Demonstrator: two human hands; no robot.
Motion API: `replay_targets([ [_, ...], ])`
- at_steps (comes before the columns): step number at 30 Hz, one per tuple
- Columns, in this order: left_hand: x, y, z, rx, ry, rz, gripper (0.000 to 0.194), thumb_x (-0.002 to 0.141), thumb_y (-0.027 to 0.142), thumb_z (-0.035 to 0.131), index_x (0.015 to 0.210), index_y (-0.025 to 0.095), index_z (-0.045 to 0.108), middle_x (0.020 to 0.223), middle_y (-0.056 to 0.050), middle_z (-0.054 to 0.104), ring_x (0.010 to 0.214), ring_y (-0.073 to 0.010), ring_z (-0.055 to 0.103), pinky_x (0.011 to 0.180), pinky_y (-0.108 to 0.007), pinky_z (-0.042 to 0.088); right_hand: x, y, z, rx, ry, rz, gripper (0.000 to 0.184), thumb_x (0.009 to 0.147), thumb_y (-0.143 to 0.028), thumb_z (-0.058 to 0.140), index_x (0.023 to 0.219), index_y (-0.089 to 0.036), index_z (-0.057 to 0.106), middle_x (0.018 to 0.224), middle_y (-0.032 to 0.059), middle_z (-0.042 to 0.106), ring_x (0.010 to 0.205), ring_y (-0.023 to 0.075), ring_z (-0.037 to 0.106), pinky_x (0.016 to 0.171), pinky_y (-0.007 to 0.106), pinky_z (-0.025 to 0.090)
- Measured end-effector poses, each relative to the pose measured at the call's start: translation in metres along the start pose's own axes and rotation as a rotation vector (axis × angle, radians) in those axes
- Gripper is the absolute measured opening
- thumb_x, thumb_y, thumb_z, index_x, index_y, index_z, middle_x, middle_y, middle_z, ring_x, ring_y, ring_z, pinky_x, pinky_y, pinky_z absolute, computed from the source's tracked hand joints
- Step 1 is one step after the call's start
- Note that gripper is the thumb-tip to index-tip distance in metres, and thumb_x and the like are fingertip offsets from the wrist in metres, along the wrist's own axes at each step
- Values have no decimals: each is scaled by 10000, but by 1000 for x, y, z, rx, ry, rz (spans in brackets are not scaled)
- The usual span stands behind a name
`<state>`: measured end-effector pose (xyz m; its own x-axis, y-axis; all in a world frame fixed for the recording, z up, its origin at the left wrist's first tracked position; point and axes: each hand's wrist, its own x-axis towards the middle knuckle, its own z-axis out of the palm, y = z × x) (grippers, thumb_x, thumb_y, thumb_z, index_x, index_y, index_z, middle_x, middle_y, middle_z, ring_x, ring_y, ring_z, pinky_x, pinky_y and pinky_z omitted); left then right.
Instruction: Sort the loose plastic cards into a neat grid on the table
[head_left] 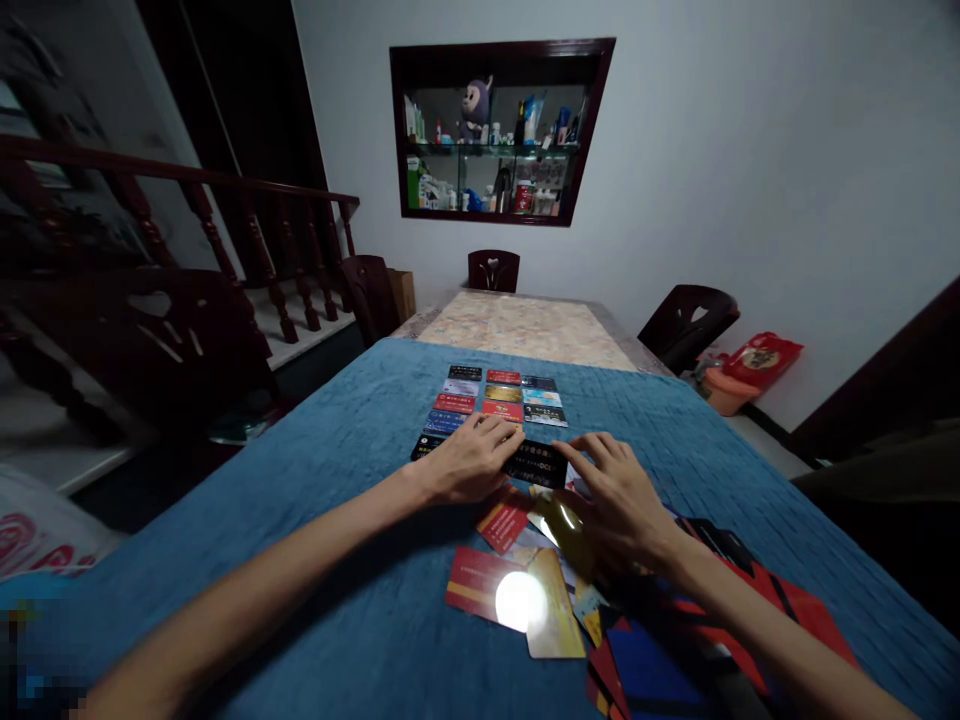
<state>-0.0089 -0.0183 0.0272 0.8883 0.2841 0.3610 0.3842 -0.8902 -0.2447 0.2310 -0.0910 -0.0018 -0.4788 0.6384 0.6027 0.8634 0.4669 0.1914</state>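
Observation:
A black card point(538, 466) with pale lettering is between my two hands, just above or on the blue cloth. My left hand point(474, 458) is closed at its left end, fingers bent over the edge. At the upper right corner, my right hand point(619, 490) pinches it with the index finger, the thumb partly hidden. Beyond my hands, several cards lie in neat rows, among them a gold card point(503, 394) and a blue card point(444, 421). Nearer me is a loose, overlapping pile with a red card point(480, 580), a yellow-gold card point(556, 612) and a shiny gold card point(564, 522) beside my right hand.
Blue cloth point(315, 480) covers the near part of the table; a patterned tabletop point(525, 325) shows beyond. Under my right forearm lie red and black items point(802, 610) and a dark blue piece point(649, 665). Dark chairs point(686, 325) stand around the table.

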Motion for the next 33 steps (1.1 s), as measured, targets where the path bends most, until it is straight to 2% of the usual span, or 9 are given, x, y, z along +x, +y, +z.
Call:
replay_targets([
  [7, 6, -43, 0, 43, -59, -55, 446, 851, 205, 595, 1270, 81, 508, 1258, -175, 595, 1135, -306, 543, 940, -432, 426, 46, 15, 20, 6, -47, 12, 471, 875, -350, 614, 1306, -173, 544, 1107, 140, 607, 1000, 285, 487, 770, 374, 389],
  [13, 10, -81, 1, 64, -118, -138, 461, 860, 239, 622, 1285, 91, 523, 1286, -176, 591, 1178, -298, 522, 929, -409, 422, 87, 26, 40, -3, -133, 40, 460, 882, -372, 613, 1292, -168, 563, 1154, 147, 607, 1032, 295, 472, 777, 379, 383],
  [19, 16, -117, 7, 75, -170, -204, 397, 862, 226, 603, 1243, 123, 564, 1293, -148, 599, 1168, -278, 520, 917, -390, 415, 124, 34, 60, -5, -240, 97, 494, 869, -354, 654, 1313, -164, 552, 1241, 144, 595, 1091, 299, 457, 794, 371, 378],
  [22, 20, -134, 12, 84, -210, -220, 391, 864, 229, 593, 1239, 121, 568, 1294, -146, 600, 1159, -277, 523, 918, -390, 418, 142, 40, 71, 14, -291, 111, 496, 880, -362, 641, 1324, -162, 543, 1267, 148, 584, 1120, 306, 444, 793, 376, 381],
  [26, 26, -157, 22, 70, -245, -246, 379, 858, 229, 595, 1225, 132, 580, 1285, -137, 604, 1157, -277, 531, 926, -388, 429, 165, 49, 88, 26, -355, 139, 412, 895, -378, 619, 1260, -190, 592, 1283, 145, 579, 1148, 320, 430, 815, 392, 390],
  [33, 39, -192, 43, -21, -291, -335, 317, 825, 192, 610, 1137, 135, 624, 1220, -123, 624, 1116, -270, 567, 930, -341, 454, 195, 65, 123, 50, -404, 166, 381, 893, -414, 612, 1217, -215, 621, 1283, 144, 585, 1174, 340, 422, 819, 403, 392],
])
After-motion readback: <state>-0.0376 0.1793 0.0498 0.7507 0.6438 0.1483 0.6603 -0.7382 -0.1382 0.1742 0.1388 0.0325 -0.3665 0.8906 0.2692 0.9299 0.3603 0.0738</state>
